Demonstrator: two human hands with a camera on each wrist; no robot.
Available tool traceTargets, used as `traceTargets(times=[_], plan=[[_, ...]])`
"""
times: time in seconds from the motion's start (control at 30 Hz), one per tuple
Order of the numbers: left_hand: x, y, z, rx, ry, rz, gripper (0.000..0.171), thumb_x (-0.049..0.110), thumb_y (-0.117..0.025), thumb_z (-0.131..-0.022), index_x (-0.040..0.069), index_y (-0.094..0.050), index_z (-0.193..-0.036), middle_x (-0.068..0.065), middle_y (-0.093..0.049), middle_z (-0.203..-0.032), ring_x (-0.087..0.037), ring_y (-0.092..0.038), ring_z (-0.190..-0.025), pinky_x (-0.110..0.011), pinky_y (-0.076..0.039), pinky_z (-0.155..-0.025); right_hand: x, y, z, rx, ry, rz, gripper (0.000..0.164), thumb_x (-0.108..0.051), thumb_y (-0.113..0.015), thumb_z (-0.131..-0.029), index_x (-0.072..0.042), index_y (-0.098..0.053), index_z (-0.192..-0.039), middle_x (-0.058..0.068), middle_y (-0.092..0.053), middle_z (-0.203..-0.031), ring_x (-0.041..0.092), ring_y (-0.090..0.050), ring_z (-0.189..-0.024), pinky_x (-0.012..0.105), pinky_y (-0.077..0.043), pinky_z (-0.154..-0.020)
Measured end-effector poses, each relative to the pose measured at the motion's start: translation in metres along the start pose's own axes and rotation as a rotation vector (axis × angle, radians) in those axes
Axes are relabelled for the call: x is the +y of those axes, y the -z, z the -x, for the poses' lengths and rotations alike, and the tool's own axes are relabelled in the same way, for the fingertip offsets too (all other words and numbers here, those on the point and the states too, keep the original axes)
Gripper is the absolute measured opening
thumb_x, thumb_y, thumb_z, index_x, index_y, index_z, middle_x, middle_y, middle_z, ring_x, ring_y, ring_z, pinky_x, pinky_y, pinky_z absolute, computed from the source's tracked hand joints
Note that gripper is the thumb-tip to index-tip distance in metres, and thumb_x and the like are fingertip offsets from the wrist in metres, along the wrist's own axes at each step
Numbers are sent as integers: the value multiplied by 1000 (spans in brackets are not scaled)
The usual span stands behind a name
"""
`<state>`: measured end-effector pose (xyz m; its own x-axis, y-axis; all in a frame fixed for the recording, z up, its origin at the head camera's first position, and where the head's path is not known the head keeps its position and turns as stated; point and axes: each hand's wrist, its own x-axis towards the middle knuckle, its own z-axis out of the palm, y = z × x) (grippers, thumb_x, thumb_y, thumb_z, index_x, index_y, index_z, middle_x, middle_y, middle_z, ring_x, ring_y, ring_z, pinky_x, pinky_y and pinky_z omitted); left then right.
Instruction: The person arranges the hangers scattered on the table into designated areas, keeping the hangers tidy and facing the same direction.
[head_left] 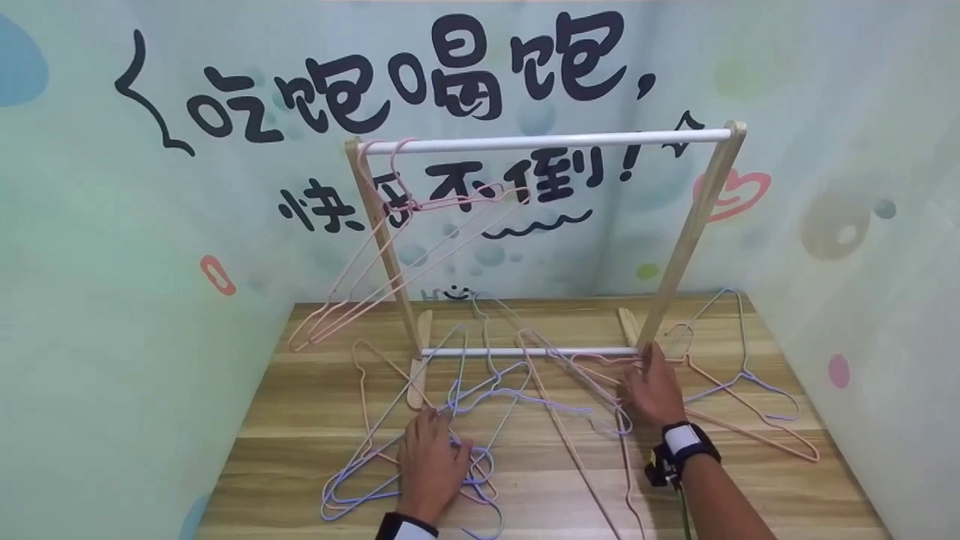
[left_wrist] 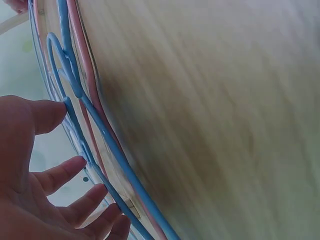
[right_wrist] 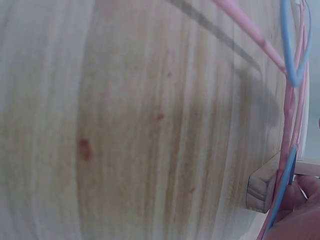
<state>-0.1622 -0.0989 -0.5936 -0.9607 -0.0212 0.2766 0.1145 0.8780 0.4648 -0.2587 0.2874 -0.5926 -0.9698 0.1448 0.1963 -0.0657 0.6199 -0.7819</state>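
A small rack with wooden posts has a white top rail (head_left: 547,140) and a white lower bar (head_left: 525,352). Two pink hangers (head_left: 450,201) hang from the rail's left end. My left hand (head_left: 433,465) lies over tangled blue hangers (head_left: 334,499), its fingers spread loosely. In the left wrist view, its fingertips reach a blue hanger (left_wrist: 107,135). At the foot of the right post, my right hand (head_left: 656,390) has bent fingers beside a pink hanger (head_left: 600,365). In the right wrist view, those fingers (right_wrist: 295,197) are partly hidden by a blue hanger; I cannot tell what they hold.
More hangers lie across the wooden table (head_left: 262,465): a pink one (head_left: 750,431) and a blue one (head_left: 742,375) on the right, others in the middle. The rack's feet (head_left: 417,382) stand among them. A printed wall (head_left: 825,150) closes off the back.
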Motion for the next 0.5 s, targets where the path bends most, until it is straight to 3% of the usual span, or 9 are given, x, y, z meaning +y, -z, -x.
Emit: traceTargets(times=[0.2, 0.5], plan=[[9, -2, 2, 11, -38, -23, 51, 33, -87, -93, 5, -70, -132, -22, -60, -141, -44, -57, -132, -63, -50, -103, 0, 2, 0, -15, 0, 6, 61, -10, -61, -108, 18, -35, -155, 45, -50, -149, 61, -46, -144, 66, -33, -124], [12, -13, 6, 116, -146, -13, 49, 31, -90, -87, 5, -72, -124, -21, -63, -133, -41, -60, -124, -60, -52, -95, -2, 2, 1, -35, -34, -7, 67, -13, -59, -110, 17, -28, -161, 43, -46, -155, 59, -40, -149, 65, -29, -126]])
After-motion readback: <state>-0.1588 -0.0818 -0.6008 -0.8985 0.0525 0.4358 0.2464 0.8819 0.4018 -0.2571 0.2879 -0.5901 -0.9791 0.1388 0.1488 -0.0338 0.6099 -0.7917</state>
